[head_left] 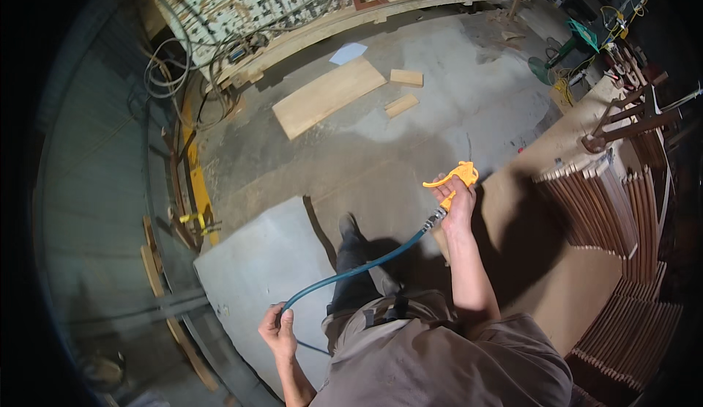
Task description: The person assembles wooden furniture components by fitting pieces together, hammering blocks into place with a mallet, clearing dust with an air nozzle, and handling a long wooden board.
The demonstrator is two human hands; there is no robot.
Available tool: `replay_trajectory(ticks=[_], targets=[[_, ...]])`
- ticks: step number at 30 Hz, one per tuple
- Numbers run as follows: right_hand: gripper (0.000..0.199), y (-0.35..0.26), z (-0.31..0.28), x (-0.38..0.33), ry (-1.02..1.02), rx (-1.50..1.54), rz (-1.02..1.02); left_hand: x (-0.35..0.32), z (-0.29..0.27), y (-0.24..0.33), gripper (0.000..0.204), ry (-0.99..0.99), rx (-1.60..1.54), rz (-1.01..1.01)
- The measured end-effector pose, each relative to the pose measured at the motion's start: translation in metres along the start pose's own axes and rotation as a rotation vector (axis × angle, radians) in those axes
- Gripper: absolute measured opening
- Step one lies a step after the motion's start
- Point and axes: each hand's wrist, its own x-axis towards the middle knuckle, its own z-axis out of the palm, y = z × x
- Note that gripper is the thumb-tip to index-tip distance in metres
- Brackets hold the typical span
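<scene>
A yellow air blow gun (pixel 464 173) with a thin nozzle rests in my right hand (pixel 459 200), its fingers closed round the handle and the trigger lever out to the left. From a metal coupling (pixel 434 219) at its base, a teal air hose (pixel 359 269) curves down and left across my legs. My left hand (pixel 277 329) pinches that hose between thumb and fingers, above a grey sheet-covered surface (pixel 267 260). Below this hand the hose runs back toward my body, partly hidden.
Stacks of brown wooden slats (pixel 586 209) stand on a board at the right. Ahead on the floor lie a wide plank (pixel 329 98), two small wood blocks (pixel 406 78) and a white sheet (pixel 348 54). A workbench (pixel 242 11) with loose cables (pixel 167 70) spans the far side.
</scene>
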Motion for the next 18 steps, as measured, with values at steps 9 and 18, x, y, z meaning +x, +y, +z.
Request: replay_trajectory(ticks=[9,18], targets=[[0.017,-0.012,0.095,0.182,0.172,-0.024,-0.150,0.279,0.100,0.073,0.017,-0.269,0.431,0.220],[0.018,-0.058,0.110,0.341,0.396,0.016,-0.233,0.497,0.272,0.155,0.015,-0.462,0.513,0.403]])
